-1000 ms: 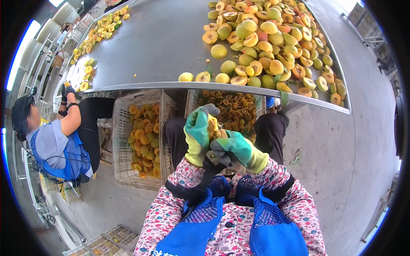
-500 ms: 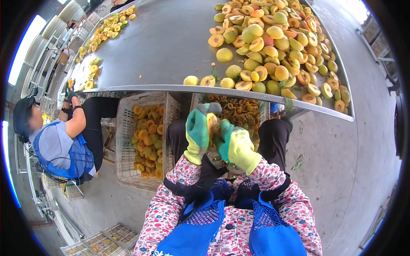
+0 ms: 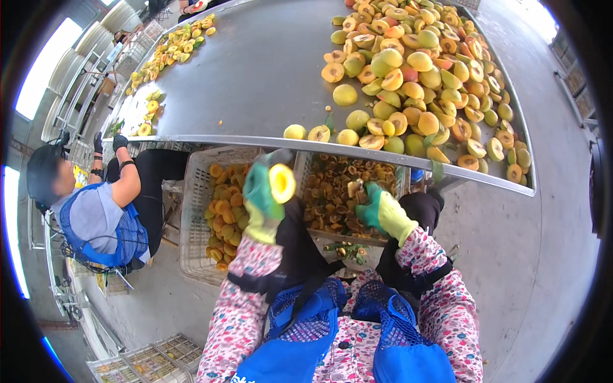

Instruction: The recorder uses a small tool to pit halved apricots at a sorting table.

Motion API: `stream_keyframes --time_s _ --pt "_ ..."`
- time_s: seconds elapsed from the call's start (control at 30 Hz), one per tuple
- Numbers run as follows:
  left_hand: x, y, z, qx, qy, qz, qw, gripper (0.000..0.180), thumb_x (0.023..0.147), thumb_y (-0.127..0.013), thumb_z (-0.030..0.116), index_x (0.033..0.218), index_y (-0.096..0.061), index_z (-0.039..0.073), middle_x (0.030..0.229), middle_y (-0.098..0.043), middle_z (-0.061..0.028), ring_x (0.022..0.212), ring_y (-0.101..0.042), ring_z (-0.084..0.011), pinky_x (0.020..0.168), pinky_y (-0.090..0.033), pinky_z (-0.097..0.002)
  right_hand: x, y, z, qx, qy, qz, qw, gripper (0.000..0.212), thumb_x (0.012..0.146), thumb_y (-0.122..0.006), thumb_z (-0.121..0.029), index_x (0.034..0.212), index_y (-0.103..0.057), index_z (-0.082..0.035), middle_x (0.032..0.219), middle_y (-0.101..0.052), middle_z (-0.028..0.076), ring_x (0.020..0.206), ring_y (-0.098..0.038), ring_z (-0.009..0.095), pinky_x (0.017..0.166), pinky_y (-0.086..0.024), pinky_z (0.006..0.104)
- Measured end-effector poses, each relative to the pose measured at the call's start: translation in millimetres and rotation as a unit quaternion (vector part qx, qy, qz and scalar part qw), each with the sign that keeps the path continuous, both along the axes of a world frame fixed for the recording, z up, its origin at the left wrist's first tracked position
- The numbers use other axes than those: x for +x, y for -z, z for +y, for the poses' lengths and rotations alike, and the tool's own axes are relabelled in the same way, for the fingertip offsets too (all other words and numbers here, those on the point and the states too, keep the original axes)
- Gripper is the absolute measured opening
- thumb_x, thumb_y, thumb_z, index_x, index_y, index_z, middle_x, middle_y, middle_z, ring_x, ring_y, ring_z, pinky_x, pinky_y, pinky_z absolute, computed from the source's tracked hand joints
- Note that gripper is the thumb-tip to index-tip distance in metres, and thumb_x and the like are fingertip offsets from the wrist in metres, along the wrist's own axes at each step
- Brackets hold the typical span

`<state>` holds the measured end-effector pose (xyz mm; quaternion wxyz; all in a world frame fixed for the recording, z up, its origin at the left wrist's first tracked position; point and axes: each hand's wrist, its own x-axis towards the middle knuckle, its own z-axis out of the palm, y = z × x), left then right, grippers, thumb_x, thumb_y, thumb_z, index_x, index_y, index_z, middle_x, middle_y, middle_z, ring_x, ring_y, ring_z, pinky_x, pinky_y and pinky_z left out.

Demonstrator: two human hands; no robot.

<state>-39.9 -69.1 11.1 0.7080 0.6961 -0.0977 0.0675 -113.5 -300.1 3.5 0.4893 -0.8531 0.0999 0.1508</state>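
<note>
Head view: gloved hands apart, fruit half in the left.
Left hand [image 3: 258, 198], 9 o'clock of centre, blurred, grasping a yellow fruit half [image 3: 281, 183], cut face showing, near the right side of a pale crate [image 3: 194, 217] of orange halves; right hand [image 3: 387, 214], 4 o'clock, fingers closed round a small brownish piece [image 3: 355, 187], kind unclear, above a second crate [image 3: 345, 237] of dark scraps [image 3: 329, 201]; fruit pile [image 3: 415, 83] at 1 o'clock on metal table [image 3: 262, 83]; co-worker [image 3: 96, 220] at 9 o'clock, far out.
</note>
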Motion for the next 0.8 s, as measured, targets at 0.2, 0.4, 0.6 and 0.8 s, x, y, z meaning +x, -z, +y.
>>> stream_keyframes --time_s 0.2,0.4,0.6,0.8 --pt "-5.7 12.9 106.2 0.462 -0.189 -0.009 0.867 0.025 0.087 -0.056 0.015 0.103 -0.065 -0.002 0.087 -0.066 -0.0142 0.073 -0.065 -0.0199 0.056 -0.049 -0.0344 2.5 34.1 -8.3 0.211 0.114 0.104 0.965 0.019 0.083 -0.064 -0.015 0.096 -0.06 -0.002 0.077 -0.061 0.006 0.063 -0.058 0.016 0.055 -0.047 0.0295" --pt "69.5 19.5 3.2 0.38 -0.087 -0.194 0.9 0.024 0.084 -0.058 0.01 0.106 -0.063 0.001 0.106 -0.064 -0.0177 0.103 -0.06 -0.0329 0.087 -0.049 -0.0387 12.7 43.4 -22.3 0.504 0.151 0.045 0.849 0.018 0.084 -0.063 -0.013 0.099 -0.057 -0.003 0.075 -0.059 0.005 0.058 -0.054 0.015 0.049 -0.045 0.0287" --pt "208.6 24.2 -138.0 0.404 -0.05 -0.1 0.908 0.038 0.084 -0.059 0.029 0.114 -0.063 0.006 0.119 -0.06 -0.0196 0.118 -0.052 -0.034 0.098 -0.044 -0.042 -7.6 80.4 -25.3 0.292 0.066 0.046 0.953 0.022 0.078 -0.065 -0.017 0.092 -0.061 -0.001 0.076 -0.063 0.006 0.062 -0.058 0.013 0.055 -0.048 0.0317" --pt "279.1 31.5 -175.1 0.354 0.091 0.071 0.928 0.042 0.078 -0.066 0.027 0.112 -0.061 0.004 0.089 -0.068 -0.017 0.072 -0.066 -0.0319 0.065 -0.051 -0.0436 -6.1 90.7 -15.7 0.077 0.017 -0.015 0.997 0.029 0.082 -0.063 -0.028 0.098 -0.058 -0.004 0.081 -0.063 0.021 0.082 -0.064 0.035 0.056 -0.049 0.0391"
